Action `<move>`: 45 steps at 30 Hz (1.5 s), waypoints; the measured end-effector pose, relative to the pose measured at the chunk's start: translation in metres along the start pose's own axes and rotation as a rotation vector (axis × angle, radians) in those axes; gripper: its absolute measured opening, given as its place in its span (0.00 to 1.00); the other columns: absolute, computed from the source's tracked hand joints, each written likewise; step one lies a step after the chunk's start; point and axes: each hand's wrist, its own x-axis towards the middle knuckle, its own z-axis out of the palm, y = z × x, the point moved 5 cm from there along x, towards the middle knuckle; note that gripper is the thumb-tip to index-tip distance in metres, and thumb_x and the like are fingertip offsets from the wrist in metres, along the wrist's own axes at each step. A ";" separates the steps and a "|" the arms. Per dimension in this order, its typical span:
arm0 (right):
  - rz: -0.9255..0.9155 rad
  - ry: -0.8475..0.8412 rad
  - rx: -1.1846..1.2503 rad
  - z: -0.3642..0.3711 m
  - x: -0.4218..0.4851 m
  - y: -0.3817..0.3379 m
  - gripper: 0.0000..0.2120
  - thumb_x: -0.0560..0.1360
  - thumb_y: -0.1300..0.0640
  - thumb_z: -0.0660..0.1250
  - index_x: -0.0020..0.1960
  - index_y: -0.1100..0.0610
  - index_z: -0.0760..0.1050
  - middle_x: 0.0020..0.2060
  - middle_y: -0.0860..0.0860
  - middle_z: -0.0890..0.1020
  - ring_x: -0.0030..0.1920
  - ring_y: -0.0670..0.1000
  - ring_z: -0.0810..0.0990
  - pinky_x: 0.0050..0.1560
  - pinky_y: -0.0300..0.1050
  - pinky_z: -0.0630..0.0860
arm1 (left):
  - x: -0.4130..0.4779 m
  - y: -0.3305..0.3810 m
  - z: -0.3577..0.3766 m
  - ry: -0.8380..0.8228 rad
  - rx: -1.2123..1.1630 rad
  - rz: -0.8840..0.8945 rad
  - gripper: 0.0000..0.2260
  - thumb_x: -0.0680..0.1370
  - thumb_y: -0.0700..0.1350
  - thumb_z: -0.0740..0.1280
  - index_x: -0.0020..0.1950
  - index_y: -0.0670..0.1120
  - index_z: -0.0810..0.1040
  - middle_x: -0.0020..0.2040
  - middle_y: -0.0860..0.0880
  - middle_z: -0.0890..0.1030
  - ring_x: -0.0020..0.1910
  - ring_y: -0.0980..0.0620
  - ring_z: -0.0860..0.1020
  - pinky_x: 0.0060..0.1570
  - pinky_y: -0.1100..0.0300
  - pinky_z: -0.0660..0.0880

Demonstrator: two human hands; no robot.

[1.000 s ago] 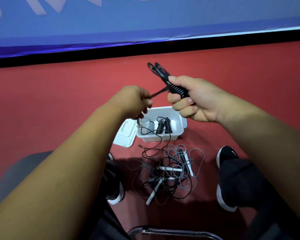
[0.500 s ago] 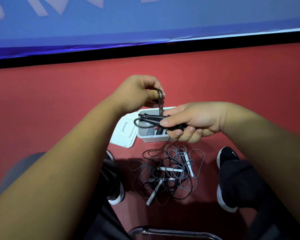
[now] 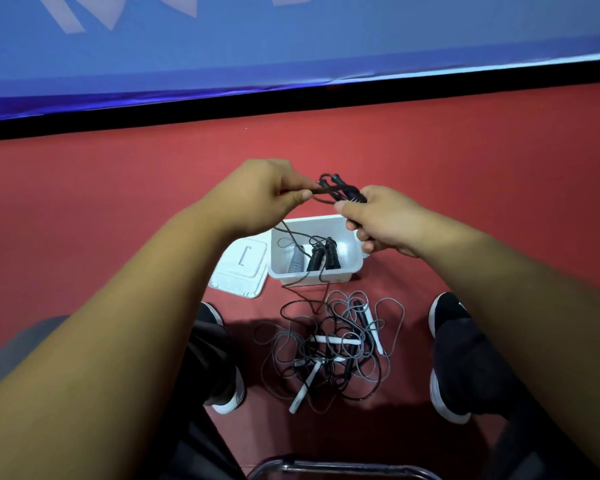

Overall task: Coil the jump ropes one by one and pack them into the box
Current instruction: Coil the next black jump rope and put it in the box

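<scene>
Hands up over the box, both on one black jump rope. Right hand has its fingers curled round the handle end of the bundle, thumb on top. Left hand pinches the cord end, thumb against fingers. Neither hand is free.

The bundle's long axis runs side to side between the two hands, roughly level. It hangs above the box's far rim, a touch right of the box's middle. So the way in is straight down and slightly back toward the person, and that's the relation that counts here.

But look at the loose tail. It drops from the left hand into the left side of the box, crosses the near wall and runs out to the tangled pile on the floor just in front of the box. By my reading the coil isn't finished, and that tail wants winding in before anything goes down. The right hand is nearer the box, over its far right corner, so I'd expect it to carry the bundle in while the left feeds cord.

Inside the box are coiled ropes, two black and one grey, leaning toward the near wall. The free space lies on the far right side, right under the bundle. The lid lies flat just beside the box's left wall. The pile mixes grey and black cord with white handles, but I can't tell how many ropes it holds.
</scene>
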 end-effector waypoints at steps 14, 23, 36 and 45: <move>-0.003 0.055 0.291 0.015 -0.014 -0.016 0.25 0.83 0.31 0.59 0.56 0.53 0.75 0.35 0.50 0.75 0.26 0.47 0.62 0.25 0.39 0.57 | -0.009 -0.012 0.040 -0.174 -0.252 -0.586 0.13 0.86 0.48 0.64 0.51 0.39 0.81 0.43 0.37 0.84 0.33 0.41 0.85 0.35 0.46 0.85; 0.107 0.088 0.570 0.000 -0.009 -0.014 0.16 0.83 0.38 0.64 0.52 0.51 0.72 0.31 0.50 0.73 0.25 0.46 0.59 0.25 0.36 0.50 | 0.005 0.000 0.020 0.081 -0.946 -0.373 0.09 0.85 0.45 0.66 0.53 0.42 0.84 0.39 0.48 0.81 0.35 0.53 0.75 0.44 0.55 0.78; -0.112 0.056 0.326 -0.001 -0.020 -0.032 0.13 0.80 0.43 0.72 0.51 0.51 0.73 0.34 0.50 0.75 0.26 0.47 0.61 0.24 0.39 0.57 | -0.002 -0.020 0.025 -0.168 -0.536 -0.430 0.07 0.81 0.45 0.72 0.59 0.48 0.85 0.53 0.45 0.88 0.50 0.52 0.84 0.64 0.48 0.79; -0.256 0.042 -0.095 0.015 -0.029 -0.035 0.16 0.80 0.43 0.73 0.51 0.52 0.71 0.34 0.51 0.81 0.26 0.51 0.71 0.25 0.44 0.70 | -0.001 -0.009 0.009 0.042 -0.794 -0.311 0.14 0.87 0.46 0.62 0.70 0.45 0.79 0.54 0.44 0.84 0.37 0.49 0.77 0.43 0.55 0.79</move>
